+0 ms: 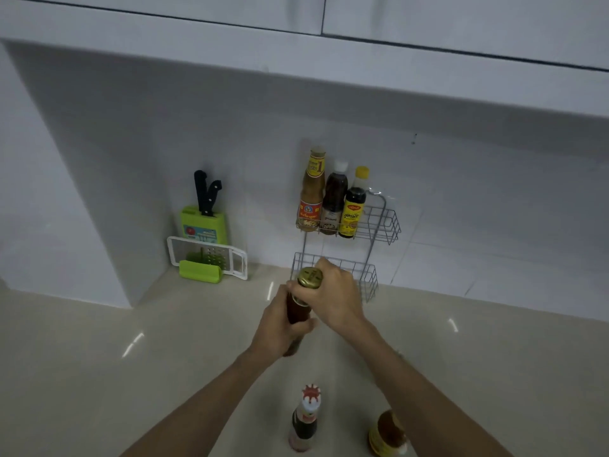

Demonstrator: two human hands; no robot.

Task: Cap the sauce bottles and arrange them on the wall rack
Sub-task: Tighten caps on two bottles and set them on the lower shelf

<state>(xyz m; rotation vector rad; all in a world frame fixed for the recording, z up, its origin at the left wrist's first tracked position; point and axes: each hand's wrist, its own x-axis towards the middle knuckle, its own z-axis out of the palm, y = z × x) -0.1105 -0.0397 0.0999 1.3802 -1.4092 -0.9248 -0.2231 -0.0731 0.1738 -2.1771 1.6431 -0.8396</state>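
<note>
**Dim, bluish kitchen view with wide-angle bend**

The light is low and cool, greying the wall [494,199]. Small white glints streak the glossy counter [99,374], reflecting light from above. Shadow pools under the cabinet [296,14]. Straight edges bow toward the frame's borders. Near bottles [304,420] at the bottom look soft and blurred.

Left grip [280,328] wrapped around bottle [298,311] body; right grip [336,291] pinching gold cap [310,278]; forearms converging.
</note>
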